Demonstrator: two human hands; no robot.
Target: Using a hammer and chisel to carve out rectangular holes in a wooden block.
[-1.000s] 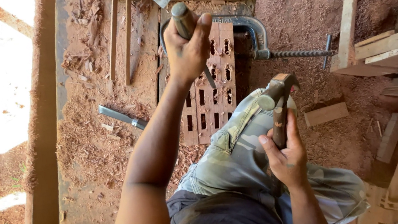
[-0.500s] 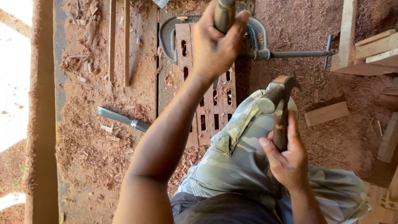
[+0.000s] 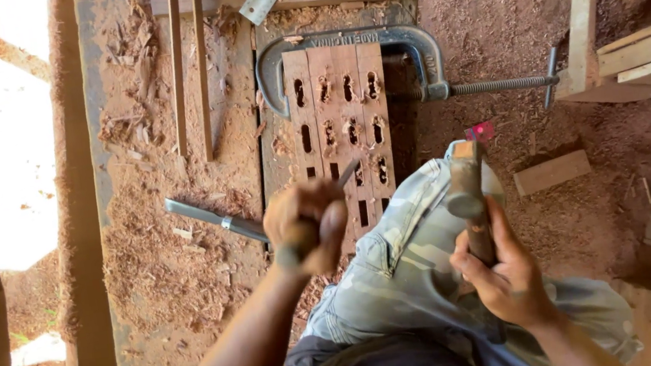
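Left hand (image 3: pixel 307 225) dropped w/ chisel (image 3: pixel 327 208); right hand (image 3: pixel 505 275) grips hammer (image 3: pixel 469 194) — raised.

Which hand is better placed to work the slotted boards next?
Probably left: the left hand holds a chisel tipped onto the slotted boards; the right hand holds the hammer off to the side.

Above the slotted wooden panel (image 3: pixel 339 123) open air gives passage. A C-clamp (image 3: pixel 374 40) hems its far end, its screw (image 3: pixel 496 86) jutting right. A loose chisel (image 3: pixel 214 219) lies left; 2 thin slats (image 3: pixel 190 67) stand beyond.
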